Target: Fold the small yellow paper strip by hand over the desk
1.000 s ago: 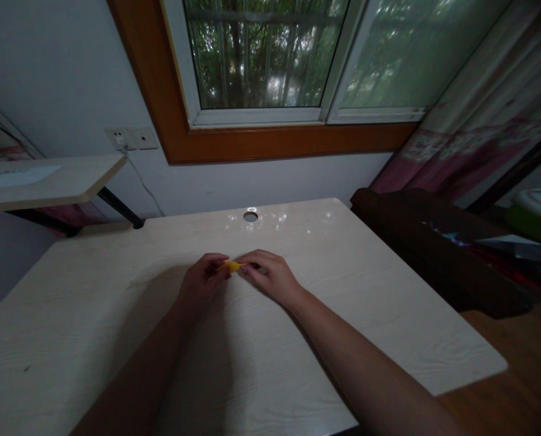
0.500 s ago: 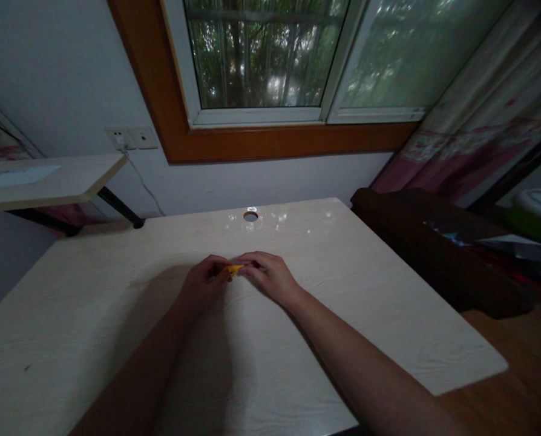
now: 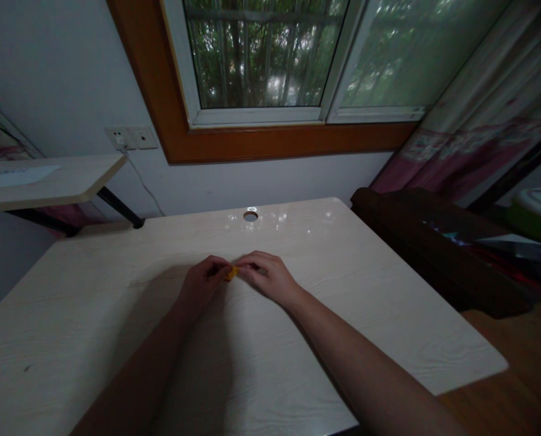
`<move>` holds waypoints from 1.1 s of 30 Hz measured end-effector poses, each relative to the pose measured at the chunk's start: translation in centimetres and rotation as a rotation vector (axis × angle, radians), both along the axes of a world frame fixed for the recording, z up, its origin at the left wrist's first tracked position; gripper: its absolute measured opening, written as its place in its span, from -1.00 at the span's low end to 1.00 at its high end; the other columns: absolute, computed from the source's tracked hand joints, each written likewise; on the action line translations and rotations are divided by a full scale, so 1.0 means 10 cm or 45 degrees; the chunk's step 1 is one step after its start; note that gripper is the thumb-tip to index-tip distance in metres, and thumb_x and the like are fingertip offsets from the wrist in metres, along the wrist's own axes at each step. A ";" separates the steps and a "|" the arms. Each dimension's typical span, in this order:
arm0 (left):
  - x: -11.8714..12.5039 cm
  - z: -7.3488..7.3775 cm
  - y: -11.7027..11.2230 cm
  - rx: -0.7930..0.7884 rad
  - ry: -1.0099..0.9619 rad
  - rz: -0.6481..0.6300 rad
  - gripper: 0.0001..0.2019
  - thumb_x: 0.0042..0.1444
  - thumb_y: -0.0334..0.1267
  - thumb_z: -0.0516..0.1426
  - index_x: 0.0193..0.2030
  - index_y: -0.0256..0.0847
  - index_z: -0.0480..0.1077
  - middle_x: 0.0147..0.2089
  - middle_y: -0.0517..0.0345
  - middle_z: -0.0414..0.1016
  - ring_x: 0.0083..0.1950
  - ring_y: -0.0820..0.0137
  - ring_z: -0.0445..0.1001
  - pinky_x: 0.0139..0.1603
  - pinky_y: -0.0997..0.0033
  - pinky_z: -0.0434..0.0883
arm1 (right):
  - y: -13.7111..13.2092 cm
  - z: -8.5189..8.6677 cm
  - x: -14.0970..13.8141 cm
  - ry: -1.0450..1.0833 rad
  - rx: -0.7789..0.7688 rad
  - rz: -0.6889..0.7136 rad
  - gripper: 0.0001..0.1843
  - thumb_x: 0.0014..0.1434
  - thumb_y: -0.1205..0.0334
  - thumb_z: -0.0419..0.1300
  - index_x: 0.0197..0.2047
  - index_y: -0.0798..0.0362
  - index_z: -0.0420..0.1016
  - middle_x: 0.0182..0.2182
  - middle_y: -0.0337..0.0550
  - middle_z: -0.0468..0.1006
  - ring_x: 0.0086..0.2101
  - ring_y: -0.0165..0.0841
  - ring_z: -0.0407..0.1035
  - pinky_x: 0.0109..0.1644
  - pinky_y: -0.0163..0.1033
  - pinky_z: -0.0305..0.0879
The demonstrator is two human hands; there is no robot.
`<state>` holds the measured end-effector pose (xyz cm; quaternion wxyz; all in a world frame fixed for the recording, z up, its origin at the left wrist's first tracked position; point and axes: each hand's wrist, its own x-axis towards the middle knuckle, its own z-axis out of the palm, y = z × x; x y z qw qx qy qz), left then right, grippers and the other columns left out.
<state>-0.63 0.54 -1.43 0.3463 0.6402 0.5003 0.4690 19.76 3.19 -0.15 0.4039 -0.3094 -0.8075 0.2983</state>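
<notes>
A small yellow-orange piece (image 3: 232,273), perhaps folded paper, is between my two hands above the pale wood-grain desk (image 3: 365,327). My left hand (image 3: 206,275) pinches its left side between thumb and fingers. From the other side, the thumb and fingertips of my right hand (image 3: 267,274) are closed on its right end. The fingertips of both hands nearly meet and cover much of the piece, so its full shape is hidden.
A round cable hole (image 3: 250,216) lies near the desk's back edge. At the left a raised shelf (image 3: 71,184) stands on black legs, a paper on it. Dark wooden furniture (image 3: 416,242) borders the desk's right side. Behind is a window (image 3: 265,60).
The yellow piece looks shorter and more bunched between my fingertips. My right fingertips have shifted slightly left, closer to my left hand.
</notes>
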 end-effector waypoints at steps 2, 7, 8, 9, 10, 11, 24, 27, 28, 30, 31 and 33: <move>-0.01 -0.01 0.00 0.016 0.045 -0.005 -0.82 0.15 -0.11 0.18 -0.25 -0.17 0.47 -0.34 0.15 0.58 -0.32 0.37 0.58 -0.28 0.39 0.53 | 0.00 0.00 0.00 -0.012 -0.009 -0.010 -0.80 0.28 0.16 0.16 -0.13 0.00 0.58 -0.26 -0.14 0.61 -0.27 -0.39 0.47 -0.17 -0.30 0.35; -0.02 0.00 0.01 0.017 0.149 0.009 -0.80 0.17 -0.09 0.15 -0.23 -0.16 0.49 -0.28 0.15 0.59 -0.27 0.37 0.56 -0.22 0.38 0.50 | 0.02 -0.02 0.00 -0.024 -0.080 0.012 -0.80 0.28 0.15 0.17 -0.18 0.01 0.61 -0.30 -0.14 0.62 -0.30 -0.38 0.47 -0.17 -0.30 0.35; -0.03 0.00 0.01 0.016 0.164 0.009 -0.80 0.18 -0.09 0.15 -0.22 -0.15 0.49 -0.28 0.15 0.59 -0.27 0.37 0.55 -0.21 0.38 0.49 | 0.02 -0.02 -0.01 -0.019 -0.105 0.020 -0.79 0.28 0.15 0.17 -0.19 0.02 0.61 -0.30 -0.14 0.62 -0.30 -0.38 0.47 -0.17 -0.30 0.34; -0.03 0.00 0.00 0.013 0.174 0.009 -0.79 0.17 -0.09 0.15 -0.22 -0.15 0.50 -0.27 0.15 0.59 -0.26 0.37 0.55 -0.20 0.38 0.49 | 0.03 -0.03 -0.01 -0.012 -0.133 0.028 -0.79 0.28 0.15 0.16 -0.19 0.02 0.61 -0.30 -0.14 0.62 -0.29 -0.39 0.47 -0.17 -0.31 0.34; -0.02 0.00 0.00 0.009 0.176 0.010 -0.79 0.17 -0.08 0.15 -0.22 -0.15 0.50 -0.27 0.16 0.59 -0.26 0.37 0.54 -0.19 0.38 0.48 | 0.03 -0.03 -0.01 -0.002 -0.164 0.036 -0.78 0.28 0.15 0.16 -0.19 0.03 0.61 -0.30 -0.14 0.62 -0.30 -0.39 0.47 -0.17 -0.31 0.34; -0.02 0.01 0.00 0.004 0.173 0.011 -0.79 0.17 -0.08 0.15 -0.22 -0.15 0.50 -0.27 0.16 0.59 -0.25 0.37 0.54 -0.19 0.39 0.48 | 0.03 -0.04 -0.01 0.010 -0.197 0.045 -0.78 0.28 0.16 0.15 -0.20 0.04 0.61 -0.30 -0.13 0.62 -0.30 -0.39 0.47 -0.18 -0.32 0.34; -0.03 0.02 0.00 0.001 0.194 0.011 -0.81 0.19 -0.10 0.14 -0.21 -0.14 0.49 -0.27 0.17 0.60 -0.25 0.37 0.56 -0.17 0.38 0.48 | 0.04 -0.09 0.00 0.139 -0.491 0.137 -0.68 0.26 0.07 0.15 -0.21 0.12 0.62 -0.36 -0.09 0.61 -0.37 -0.39 0.46 -0.24 -0.31 0.35; -0.03 0.01 0.01 0.015 0.218 0.021 -0.82 0.20 -0.12 0.13 -0.19 -0.13 0.50 -0.26 0.18 0.60 -0.24 0.37 0.55 -0.15 0.37 0.48 | 0.04 -0.08 0.00 0.163 -0.523 0.149 -0.68 0.25 0.05 0.16 -0.22 0.12 0.62 -0.36 -0.09 0.61 -0.38 -0.40 0.45 -0.25 -0.31 0.35; -0.03 0.01 0.01 0.021 0.220 0.021 -0.82 0.20 -0.13 0.13 -0.18 -0.12 0.50 -0.25 0.19 0.60 -0.24 0.38 0.55 -0.15 0.38 0.47 | 0.04 -0.08 0.00 0.167 -0.528 0.147 -0.68 0.25 0.04 0.16 -0.22 0.11 0.62 -0.36 -0.09 0.61 -0.38 -0.40 0.45 -0.25 -0.31 0.35; -0.03 0.00 0.00 0.028 0.209 0.013 -0.83 0.20 -0.15 0.13 -0.17 -0.12 0.50 -0.25 0.19 0.59 -0.25 0.39 0.55 -0.15 0.39 0.47 | 0.04 -0.07 0.00 0.166 -0.532 0.136 -0.68 0.24 0.03 0.16 -0.24 0.11 0.62 -0.38 -0.10 0.61 -0.38 -0.39 0.45 -0.24 -0.31 0.35; -0.03 0.00 0.00 0.032 0.198 0.009 -0.83 0.20 -0.16 0.13 -0.17 -0.12 0.50 -0.25 0.19 0.59 -0.24 0.39 0.54 -0.16 0.40 0.48 | 0.04 -0.06 0.00 0.163 -0.532 0.133 -0.68 0.24 0.03 0.17 -0.25 0.10 0.62 -0.38 -0.10 0.61 -0.38 -0.39 0.45 -0.24 -0.31 0.35; -0.03 0.00 0.00 0.042 0.181 0.004 -0.83 0.20 -0.16 0.13 -0.17 -0.13 0.50 -0.24 0.19 0.59 -0.24 0.39 0.55 -0.17 0.40 0.48 | 0.03 -0.06 0.00 0.164 -0.531 0.137 -0.69 0.24 0.04 0.17 -0.26 0.10 0.62 -0.38 -0.10 0.61 -0.38 -0.40 0.45 -0.25 -0.31 0.34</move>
